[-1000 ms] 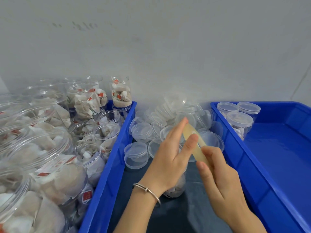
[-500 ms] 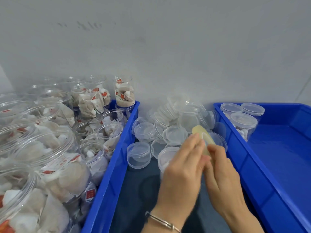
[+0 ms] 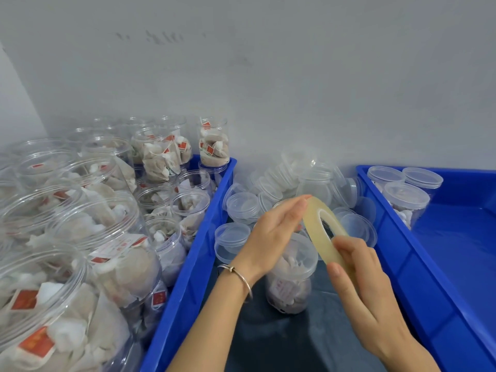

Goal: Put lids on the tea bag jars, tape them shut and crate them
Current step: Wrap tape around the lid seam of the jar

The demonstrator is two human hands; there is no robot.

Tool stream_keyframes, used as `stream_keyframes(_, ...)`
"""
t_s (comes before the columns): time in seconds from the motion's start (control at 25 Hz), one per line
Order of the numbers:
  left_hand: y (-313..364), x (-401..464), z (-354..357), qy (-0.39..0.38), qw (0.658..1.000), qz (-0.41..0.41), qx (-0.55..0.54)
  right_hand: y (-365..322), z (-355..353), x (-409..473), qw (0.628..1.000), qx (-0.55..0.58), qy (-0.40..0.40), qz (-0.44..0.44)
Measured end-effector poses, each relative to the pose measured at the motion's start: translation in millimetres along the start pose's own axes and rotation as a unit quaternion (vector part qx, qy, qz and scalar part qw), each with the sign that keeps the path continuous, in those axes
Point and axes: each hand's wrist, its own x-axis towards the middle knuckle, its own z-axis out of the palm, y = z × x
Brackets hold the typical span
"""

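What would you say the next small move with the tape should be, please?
Probably peel the tape's free end with the left hand: its fingertips sit on the tape roll, gripped by the right hand, above the lidded jar.

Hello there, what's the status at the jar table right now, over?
Right hand grips yellowish clear tape roll; left hand fingertips touch its top edge. Lidded clear plastic tea bag jar stands below, untaped. Nothing in the way.
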Motion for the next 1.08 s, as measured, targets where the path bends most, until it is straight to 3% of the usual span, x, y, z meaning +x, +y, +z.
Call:
stream_keyframes(0.08,-3.6,-1.2,3.7,0.017,1.000,0.013,0.012,1.7,3.7,1.1,1.000,-0.007,-0.007,0.008)
stream_keyframes(0.16,-6.6,-7.6,13.7,0.064,0.992,0.062,0.094,2.4,6.5,4.4,0.999,-0.042,0.018,0.022)
stream_keyframes(0.28,-12.5,-21.4,36.0,0.106,0.968,0.132,0.186,3.7,7.9,8.2,0.993,-0.095,0.050,0.054)
stream_keyframes(0.52,-20.2,-34.2,54.3,0.191,0.915,0.226,0.272,7.7,11.7,10.7,0.986,-0.136,0.039,0.083)
stream_keyframes(0.68,-25.2,-41.9,57.4,0.186,0.927,0.225,0.236,6.2,9.0,10.1,0.992,-0.080,0.017,0.100)
stream_keyframes(0.88,-26.6,-25.8,42.9,0.266,0.894,0.276,0.233,7.0,9.0,1.9,0.995,-0.048,-0.058,0.065)
stream_keyframes(1.0,-17.8,-22.6,38.6,0.240,0.912,0.253,0.216,3.2,5.0,2.8,0.995,-0.054,-0.071,0.044)
stream_keyframes(1.08,-11.8,-22.3,38.8,0.194,0.919,0.224,0.262,1.0,3.3,2.5,0.993,-0.074,-0.075,0.042)
